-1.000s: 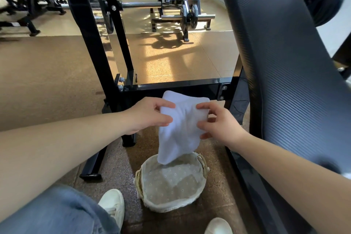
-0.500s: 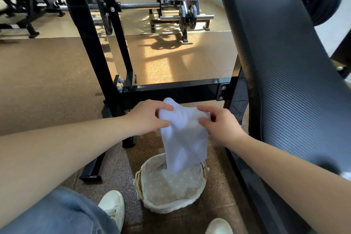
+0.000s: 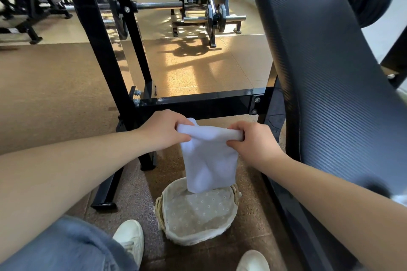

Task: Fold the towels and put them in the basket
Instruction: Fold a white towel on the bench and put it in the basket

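- Head view: a small white towel hangs dead centre in the frame. It's held by its top edge, and the bottom end dangles over the far rim of the lined wicker basket at bottom centre. I can't tell whether it's touching the lining.
- Left hand: fingers and thumb are curled tight on the top left corner, with a nub of cloth poking up past the knuckles.
- Right hand: clamped on the top right edge, which looks rolled over the fingers.
- My guess is this is mid-fold, since the cloth is bunchy and creased down the middle.
- I'd pull the top edge taut and level and line up the corners. Then fold it over once more so it drops flat into the basket.
- The black crossbar sits just above the hands in frame, so don't let the cloth snag there.
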### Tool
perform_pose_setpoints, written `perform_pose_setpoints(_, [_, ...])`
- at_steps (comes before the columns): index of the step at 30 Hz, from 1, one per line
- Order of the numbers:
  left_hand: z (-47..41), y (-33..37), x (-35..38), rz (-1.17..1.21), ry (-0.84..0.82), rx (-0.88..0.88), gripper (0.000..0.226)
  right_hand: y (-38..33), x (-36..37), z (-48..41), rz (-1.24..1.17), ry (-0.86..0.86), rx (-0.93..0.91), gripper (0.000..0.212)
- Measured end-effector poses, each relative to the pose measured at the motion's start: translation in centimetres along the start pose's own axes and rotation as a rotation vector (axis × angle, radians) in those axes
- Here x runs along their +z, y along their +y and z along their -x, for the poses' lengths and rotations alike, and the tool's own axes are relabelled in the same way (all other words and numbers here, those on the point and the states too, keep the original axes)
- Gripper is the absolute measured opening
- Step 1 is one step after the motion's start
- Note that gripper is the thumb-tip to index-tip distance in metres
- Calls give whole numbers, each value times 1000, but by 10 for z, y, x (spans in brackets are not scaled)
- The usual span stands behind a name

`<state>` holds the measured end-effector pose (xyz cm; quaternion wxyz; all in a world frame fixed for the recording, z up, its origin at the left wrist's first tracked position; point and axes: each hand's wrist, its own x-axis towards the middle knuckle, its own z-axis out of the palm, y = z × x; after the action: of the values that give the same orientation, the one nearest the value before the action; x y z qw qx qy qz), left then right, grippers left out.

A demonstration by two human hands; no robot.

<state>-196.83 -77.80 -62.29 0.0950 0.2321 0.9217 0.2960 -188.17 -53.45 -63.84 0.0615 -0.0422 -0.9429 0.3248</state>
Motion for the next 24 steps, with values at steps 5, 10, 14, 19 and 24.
perform_pose_setpoints(5, [-2,2,1,-31,-9,11,12,3,-3,-5,-20,-8,17,9])
perform_pose_setpoints(10, [-3,1,10,-23,-25,15,12,16,-2,-7,-42,-20,19,11])
perform_pose_setpoints(14, [-3,2,10,91,63,17,10,18,-8,-10,-263,-36,35,12])
perform_pose_setpoints(19, [4,0,-3,291,51,0,12,17,-7,-10,-400,-78,32,18])
perform_pose_setpoints(24, [5,-2,-6,340,45,-13,13,15,-7,-9,-629,-132,143,23])
